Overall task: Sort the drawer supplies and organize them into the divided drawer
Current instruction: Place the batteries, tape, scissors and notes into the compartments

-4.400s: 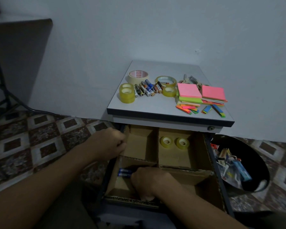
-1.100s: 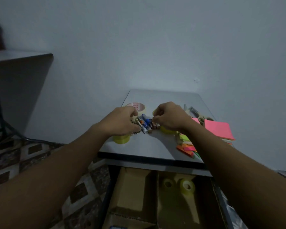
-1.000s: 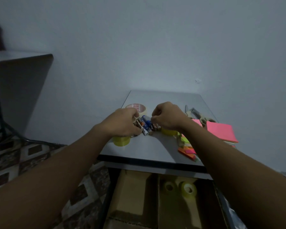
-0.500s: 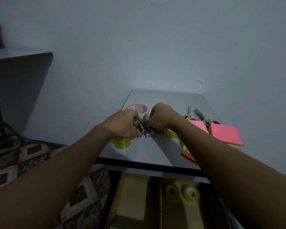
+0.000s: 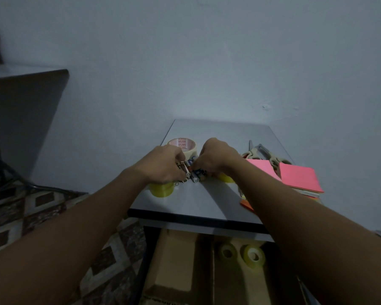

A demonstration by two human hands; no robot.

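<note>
The left grip [image 5: 163, 165] and right grip [image 5: 216, 158] both curl round the batteries [image 5: 195, 175] at mid-table [image 5: 207, 201], apparently gathering them. Two tape rolls [image 5: 254, 258] already lie in the right-hand compartment of the drawer [image 5: 176, 260]. Yellow tape [image 5: 161, 190], masking tape [image 5: 182, 143], scissors [image 5: 262, 150] and sticky notes [image 5: 299, 177] await sorting, so most work is left.

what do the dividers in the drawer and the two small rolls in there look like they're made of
The dividers look like plain brown cardboard: matte, with folded flaps and raw cut edges. The two small rolls seem to be clear plastic tape, glossy and yellowish, translucent around a hollow core.
</note>
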